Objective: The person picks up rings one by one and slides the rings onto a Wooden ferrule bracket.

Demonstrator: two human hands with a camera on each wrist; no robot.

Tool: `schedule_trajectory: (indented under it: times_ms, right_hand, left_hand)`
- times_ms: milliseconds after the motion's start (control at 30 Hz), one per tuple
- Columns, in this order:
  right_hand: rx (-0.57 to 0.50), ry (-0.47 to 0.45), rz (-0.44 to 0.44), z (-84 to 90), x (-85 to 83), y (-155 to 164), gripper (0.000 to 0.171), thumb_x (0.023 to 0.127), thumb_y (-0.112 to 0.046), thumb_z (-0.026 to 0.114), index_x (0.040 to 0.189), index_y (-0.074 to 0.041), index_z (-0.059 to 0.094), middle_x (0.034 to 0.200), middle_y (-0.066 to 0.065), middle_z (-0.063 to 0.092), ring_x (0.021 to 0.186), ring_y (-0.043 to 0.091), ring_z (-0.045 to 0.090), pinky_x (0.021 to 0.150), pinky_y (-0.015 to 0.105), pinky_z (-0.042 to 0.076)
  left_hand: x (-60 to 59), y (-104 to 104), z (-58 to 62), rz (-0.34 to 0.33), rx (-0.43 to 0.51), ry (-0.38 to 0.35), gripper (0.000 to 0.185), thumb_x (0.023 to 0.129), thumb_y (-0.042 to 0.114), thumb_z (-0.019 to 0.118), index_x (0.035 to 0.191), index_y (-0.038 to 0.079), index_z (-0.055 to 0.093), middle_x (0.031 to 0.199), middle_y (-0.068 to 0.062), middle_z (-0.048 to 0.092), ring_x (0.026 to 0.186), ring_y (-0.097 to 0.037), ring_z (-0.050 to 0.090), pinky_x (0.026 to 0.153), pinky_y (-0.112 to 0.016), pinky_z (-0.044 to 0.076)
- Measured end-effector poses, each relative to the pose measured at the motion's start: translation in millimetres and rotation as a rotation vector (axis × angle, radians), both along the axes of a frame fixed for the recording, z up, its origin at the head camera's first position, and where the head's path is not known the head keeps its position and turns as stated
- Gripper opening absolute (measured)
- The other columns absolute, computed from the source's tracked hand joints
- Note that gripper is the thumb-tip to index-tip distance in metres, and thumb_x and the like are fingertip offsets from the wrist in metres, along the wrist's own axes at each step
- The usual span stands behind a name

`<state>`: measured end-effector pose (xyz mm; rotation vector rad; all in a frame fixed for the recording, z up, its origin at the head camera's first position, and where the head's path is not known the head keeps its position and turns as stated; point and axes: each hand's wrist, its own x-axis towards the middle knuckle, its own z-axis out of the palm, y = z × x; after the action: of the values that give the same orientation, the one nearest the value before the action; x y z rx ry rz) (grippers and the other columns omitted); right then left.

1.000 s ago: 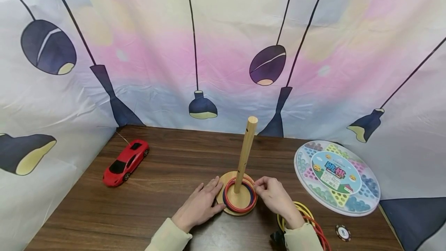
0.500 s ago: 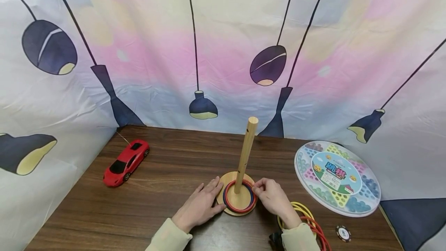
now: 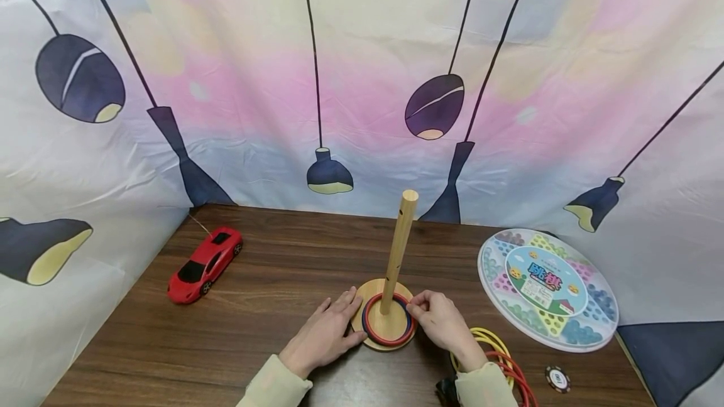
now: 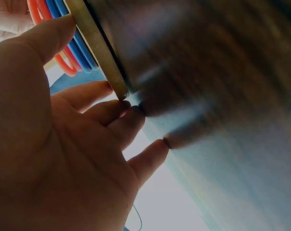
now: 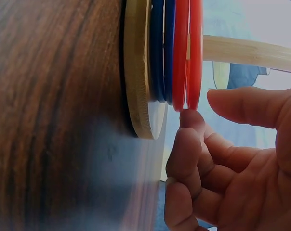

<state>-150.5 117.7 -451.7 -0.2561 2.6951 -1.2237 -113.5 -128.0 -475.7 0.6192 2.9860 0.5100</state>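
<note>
printed fabric with hanging lamps backs a dark wooden table (image 3: 254, 306), where a wooden base (image 3: 367, 338) with an upright peg (image 3: 398, 244) stands near the front edge. the left hand (image 3: 325, 331) lies flat on the table, fingers straight and relaxed, fingertips against the base's left rim, holding nothing. the right hand (image 3: 444, 322) sits at the base's right side with fingers curled; in the right wrist view its fingertip (image 5: 191, 118) touches the edge of the top red ring (image 5: 193, 53) and the thumb hovers just above, so it looks about to pinch rather than plainly gripping. stacked rings (image 3: 389, 325), 2 blue under 2 red, already lie around the peg on the base. loose yellow and red rings (image 3: 500, 360) lie by the right wrist, so the work seems only partly through. a red toy car (image 3: 203, 262), a round board game (image 3: 545, 284) and a small chip (image 3: 557, 377) lie apart
</note>
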Motion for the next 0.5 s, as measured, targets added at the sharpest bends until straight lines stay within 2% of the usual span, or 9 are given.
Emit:
schedule_trajectory:
  times_ms: [267,500]
  right_hand:
    - [0.034,-0.016,-0.017,3.7,2.0,2,0.014,0.093,-0.023,0.065,0.093,-0.010,0.068,0.075,-0.002,0.060,0.063,0.014,0.050,0.057,0.029,0.041]
    - [0.060,0.003,-0.044,14.1,7.3,9,0.016,0.094,-0.026,0.064,0.098,-0.011,0.069,0.073,-0.003,0.056,0.062,0.013,0.049,0.055,0.029,0.040]
  left_hand:
    - [-0.4,0,-0.7,-0.002,0.007,-0.012,0.070,0.094,0.047,0.059,0.146,0.002,0.043,0.153,-0.016,0.035,0.140,-0.027,0.036,0.110,-0.053,0.030]
    - [-0.8,-1,-0.2,-0.008,0.005,-0.017,0.070,0.094,0.047,0.058,0.146,0.002,0.043,0.154,-0.016,0.034,0.140,-0.027,0.035,0.111,-0.053,0.030]
